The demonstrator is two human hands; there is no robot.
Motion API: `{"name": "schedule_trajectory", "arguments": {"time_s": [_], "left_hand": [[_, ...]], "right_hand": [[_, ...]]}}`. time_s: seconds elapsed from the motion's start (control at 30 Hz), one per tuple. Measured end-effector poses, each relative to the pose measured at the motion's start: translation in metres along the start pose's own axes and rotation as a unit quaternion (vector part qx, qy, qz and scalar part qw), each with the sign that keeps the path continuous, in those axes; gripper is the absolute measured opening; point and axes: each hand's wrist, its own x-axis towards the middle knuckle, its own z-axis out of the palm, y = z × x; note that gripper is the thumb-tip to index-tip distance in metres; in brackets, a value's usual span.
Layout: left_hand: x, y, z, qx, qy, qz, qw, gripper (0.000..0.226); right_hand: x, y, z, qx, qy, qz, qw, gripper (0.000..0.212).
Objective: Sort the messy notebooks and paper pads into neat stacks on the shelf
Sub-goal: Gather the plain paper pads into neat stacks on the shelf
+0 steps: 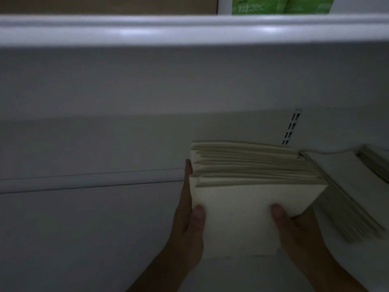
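Note:
A thick stack of cream paper pads [242, 186] stands on edge on the white shelf [84, 228], its upper edges uneven. My left hand [189, 224] presses flat against the stack's left side with the thumb on the front cover. My right hand [294, 228] grips the lower right corner, thumb on the front. Right of it lies a flat stack of white pads [345, 190], touching the held stack. A further pile of pads [376, 161] sits at the far right edge, partly cut off.
The shelf above [189, 30] overhangs close overhead, with a green package [282, 5] and a brown box [105, 3] on it. A slotted upright rail [291, 127] runs down the back wall. The scene is dim.

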Motion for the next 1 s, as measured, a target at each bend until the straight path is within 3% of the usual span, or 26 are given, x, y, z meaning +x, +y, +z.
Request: {"name": "schedule_trajectory", "arguments": {"time_s": [0.07,0.13,0.23,0.27,0.37,0.5,0.6,0.8,0.87,0.93,1.0], "left_hand": [[0.001,0.007,0.002,-0.013,-0.005,0.031,0.999,0.083],[0.003,0.008,0.005,-0.072,-0.042,0.133,0.988,0.079],[0.009,0.0,0.007,-0.163,-0.036,0.144,0.975,0.08],[0.007,0.001,0.006,-0.161,-0.045,0.154,0.974,0.08],[0.004,0.004,0.007,-0.106,-0.044,0.196,0.974,0.08],[0.008,0.017,0.0,-0.04,0.014,0.277,0.96,0.064],[0.017,0.029,-0.007,0.061,-0.003,0.345,0.937,0.049],[0.018,0.031,-0.001,0.059,0.021,0.326,0.943,0.042],[0.019,0.029,-0.001,0.037,-0.004,0.325,0.945,0.041],[0.019,0.023,-0.005,-0.001,-0.063,0.31,0.949,0.071],[0.016,0.012,-0.007,-0.05,-0.112,0.233,0.965,0.109]], "right_hand": [[-0.003,0.003,-0.003,0.015,-0.002,0.012,1.0,0.105],[-0.006,0.006,-0.004,0.008,0.018,-0.002,1.0,0.101],[-0.01,0.012,-0.004,0.025,0.016,0.005,1.0,0.065],[-0.01,0.01,-0.003,0.017,0.018,0.001,1.0,0.064],[-0.008,0.013,-0.002,-0.013,0.013,-0.006,1.0,0.099],[-0.005,0.014,-0.001,0.002,0.007,-0.027,1.0,0.076],[-0.008,0.015,0.0,-0.009,0.002,-0.043,0.999,0.074],[-0.011,0.02,0.0,-0.013,0.017,-0.056,0.998,0.066],[-0.012,0.019,0.0,-0.019,0.02,-0.059,0.998,0.061],[-0.013,0.016,-0.001,-0.019,0.014,-0.06,0.998,0.054],[-0.013,0.017,-0.003,-0.023,0.005,-0.068,0.997,0.046]]}}
